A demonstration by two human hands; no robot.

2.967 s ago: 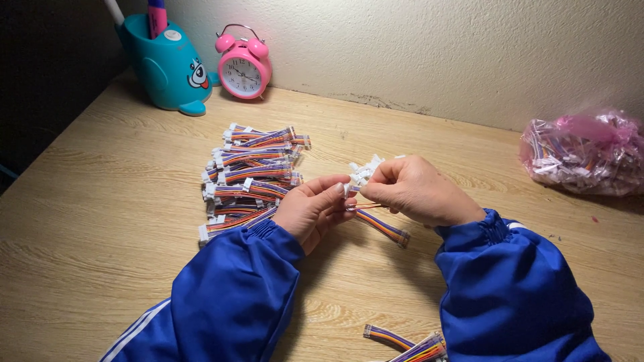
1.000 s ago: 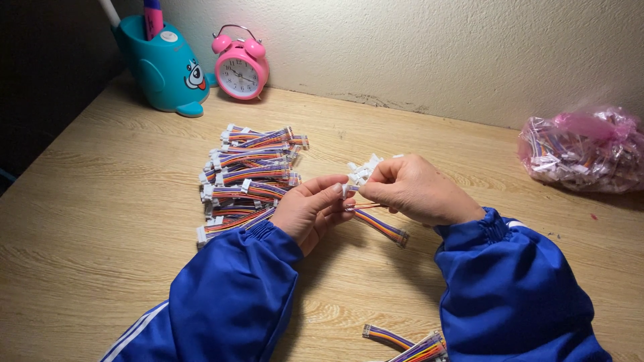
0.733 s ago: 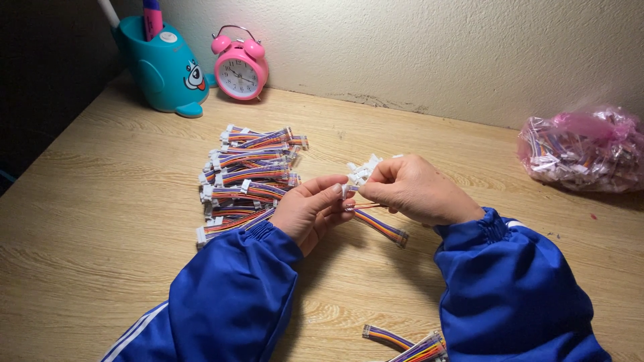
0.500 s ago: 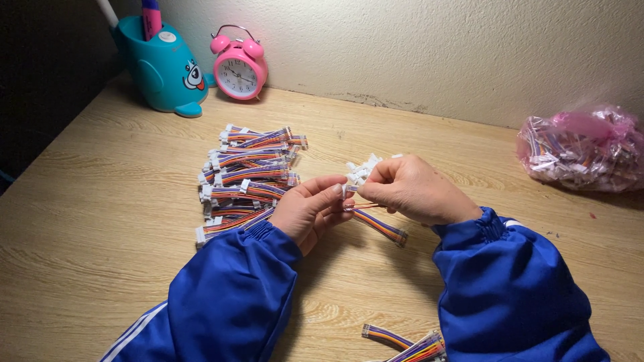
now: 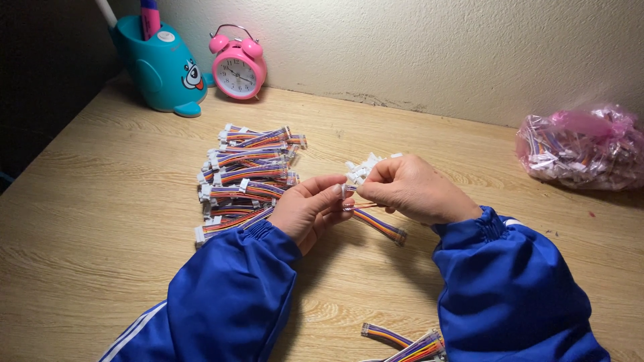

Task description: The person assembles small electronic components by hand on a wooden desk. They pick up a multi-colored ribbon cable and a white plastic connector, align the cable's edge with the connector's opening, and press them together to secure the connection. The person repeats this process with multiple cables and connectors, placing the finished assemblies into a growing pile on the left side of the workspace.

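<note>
A multicoloured ribbon cable bundle [image 5: 379, 226] is pinched between the closed fingertips of the left hand [image 5: 310, 209] and right hand [image 5: 410, 190], its white connectors [image 5: 362, 167] held at the right thumb, just above the wooden table [image 5: 87, 221]. By judgement, the wires should be kept flat and the grip close to the connectors. Finished bundles [image 5: 245, 173] are stacked just left; a pink bag [image 5: 580, 147] is seen far right.

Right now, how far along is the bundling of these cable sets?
Done: a row of bundled rainbow cables lies on the desk. In hand: the left hand and right hand hold one cable bundle with white connectors. Left: loose cables by the right sleeve and a full pink bag.
</note>
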